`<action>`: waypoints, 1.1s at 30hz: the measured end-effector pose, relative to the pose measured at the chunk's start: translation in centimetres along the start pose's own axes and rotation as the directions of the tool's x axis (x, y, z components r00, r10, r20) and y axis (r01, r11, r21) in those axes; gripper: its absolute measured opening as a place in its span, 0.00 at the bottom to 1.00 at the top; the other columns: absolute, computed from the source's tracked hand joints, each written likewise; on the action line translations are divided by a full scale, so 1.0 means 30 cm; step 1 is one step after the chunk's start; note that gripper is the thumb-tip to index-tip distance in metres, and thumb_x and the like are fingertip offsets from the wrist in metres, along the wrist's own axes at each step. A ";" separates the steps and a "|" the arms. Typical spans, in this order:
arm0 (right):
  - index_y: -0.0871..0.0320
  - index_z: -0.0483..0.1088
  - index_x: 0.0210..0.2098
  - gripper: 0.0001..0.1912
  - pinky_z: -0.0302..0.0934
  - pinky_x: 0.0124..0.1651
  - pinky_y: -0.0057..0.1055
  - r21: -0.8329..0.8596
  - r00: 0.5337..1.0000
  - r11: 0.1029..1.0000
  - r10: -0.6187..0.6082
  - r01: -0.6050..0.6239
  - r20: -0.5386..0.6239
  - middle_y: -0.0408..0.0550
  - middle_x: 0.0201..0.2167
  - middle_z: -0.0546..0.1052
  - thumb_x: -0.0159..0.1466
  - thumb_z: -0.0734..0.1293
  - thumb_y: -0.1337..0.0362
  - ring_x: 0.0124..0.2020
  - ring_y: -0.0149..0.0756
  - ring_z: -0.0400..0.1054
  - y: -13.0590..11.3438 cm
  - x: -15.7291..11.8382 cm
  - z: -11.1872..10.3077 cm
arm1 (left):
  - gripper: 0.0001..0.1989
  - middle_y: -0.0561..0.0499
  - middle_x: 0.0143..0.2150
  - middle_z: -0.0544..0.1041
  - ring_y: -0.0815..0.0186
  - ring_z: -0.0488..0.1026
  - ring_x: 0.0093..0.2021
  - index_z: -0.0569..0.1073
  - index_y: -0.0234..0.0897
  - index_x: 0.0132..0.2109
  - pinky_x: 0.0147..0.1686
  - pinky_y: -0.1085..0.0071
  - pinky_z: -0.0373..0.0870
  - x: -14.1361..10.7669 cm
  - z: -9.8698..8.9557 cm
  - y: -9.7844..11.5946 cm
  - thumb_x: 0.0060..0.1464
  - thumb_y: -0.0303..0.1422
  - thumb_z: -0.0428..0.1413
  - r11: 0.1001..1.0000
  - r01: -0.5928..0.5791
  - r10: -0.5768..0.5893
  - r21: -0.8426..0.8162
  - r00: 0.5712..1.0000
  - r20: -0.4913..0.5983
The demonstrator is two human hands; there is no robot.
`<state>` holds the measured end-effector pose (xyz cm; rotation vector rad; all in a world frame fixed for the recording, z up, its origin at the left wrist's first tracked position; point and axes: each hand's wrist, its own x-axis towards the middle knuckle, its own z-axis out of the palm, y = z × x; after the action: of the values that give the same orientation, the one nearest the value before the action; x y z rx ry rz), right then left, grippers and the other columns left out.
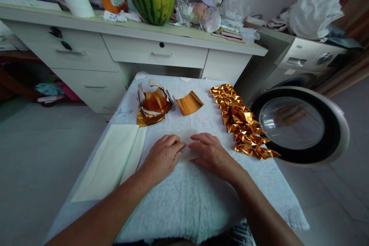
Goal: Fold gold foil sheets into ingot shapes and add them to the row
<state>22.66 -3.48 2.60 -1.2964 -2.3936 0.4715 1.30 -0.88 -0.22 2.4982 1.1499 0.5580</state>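
Note:
A small piece of whitish, partly see-through paper [186,135] lies flat on the cloth-covered table between my hands. My left hand [163,155] is closed at the paper's left side, its fingers bent together and the thumb at the edge. My right hand [211,153] rests on the right side, fingers stretched and slightly apart, with the thumb partly hidden below. Beyond them lies a single curved sheet of gold foil paper [189,103]. To its left stands a curled stack of gold foil sheets [154,102] with white backs.
Folded gold foil pieces [238,119] form rows along the table's right side. Large pale paper sheets [108,161] lie on the left. Behind stands a white desk [184,42] bearing a cut watermelon [151,3]. An open washing machine door [300,125] is close on the right.

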 end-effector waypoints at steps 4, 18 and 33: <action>0.55 0.76 0.39 0.08 0.61 0.51 0.39 0.020 0.997 0.998 -0.065 0.064 0.043 0.49 0.42 0.79 0.63 0.67 0.70 0.46 0.40 0.71 -0.001 0.027 0.004 | 0.14 0.47 0.44 0.74 0.58 0.69 0.45 0.75 0.39 0.49 0.48 0.59 0.68 0.001 -0.008 -0.002 0.56 0.26 0.53 0.999 0.016 -0.016 -0.041 1.000 0.011; 0.57 0.74 0.35 0.08 0.61 0.41 0.31 0.230 0.980 0.961 0.176 -0.152 -0.088 0.45 0.33 0.77 0.62 0.64 0.73 0.37 0.35 0.69 0.012 0.058 0.038 | 0.23 0.47 0.46 0.79 0.58 0.76 0.47 0.58 0.41 0.59 0.48 0.62 0.68 -0.017 -0.093 -0.017 0.60 0.42 0.49 0.848 0.299 -0.298 -0.438 0.952 0.074; 0.58 0.71 0.32 0.03 0.59 0.38 0.31 0.227 0.943 0.940 0.293 -0.254 -0.160 0.45 0.29 0.74 0.61 0.65 0.70 0.34 0.35 0.66 0.004 0.063 0.081 | 0.16 0.54 0.34 0.79 0.62 0.77 0.36 0.67 0.43 0.50 0.39 0.67 0.69 0.005 -0.022 -0.043 0.53 0.30 0.55 0.876 0.364 -0.402 -0.315 0.914 -0.060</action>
<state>20.64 -2.08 0.75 -1.5132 -1.9602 0.6223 0.23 0.13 -0.20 1.9339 1.4423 0.7181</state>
